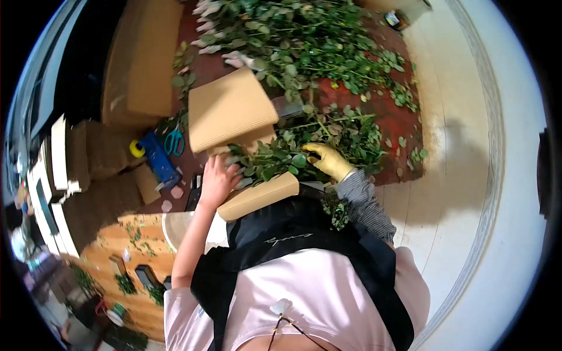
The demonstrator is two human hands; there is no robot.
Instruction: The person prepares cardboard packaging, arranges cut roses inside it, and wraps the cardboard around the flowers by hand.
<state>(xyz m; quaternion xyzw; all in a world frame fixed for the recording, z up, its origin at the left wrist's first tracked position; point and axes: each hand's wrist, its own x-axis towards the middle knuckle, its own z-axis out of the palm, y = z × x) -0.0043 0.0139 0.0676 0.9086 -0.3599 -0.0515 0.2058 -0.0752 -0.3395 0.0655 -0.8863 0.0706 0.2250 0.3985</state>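
Note:
In front of me lies a bunch of green leafy stems (270, 161) between pieces of tan corrugated cardboard. My left hand (218, 180) is bare, its fingers spread and slightly bent at the leaves' left end. Its fingertips are close to the lower edge of a large cardboard piece (231, 108); whether they touch it I cannot tell. A yellow glove covers my right hand (331, 162), which curls round the stems at the right, leaves showing between thumb and fingers. A narrower folded cardboard piece (260, 197) stands up along the near side of the bunch, against my apron.
A big pile of leafy stems (310, 44) with pale wrapped heads covers the far red table (404, 126). To the left are teal scissors (174, 142), a blue tool (159, 159), a yellow tape roll (136, 148) and cardboard boxes (102, 152). A wooden floor (134, 228) holds scattered leaves.

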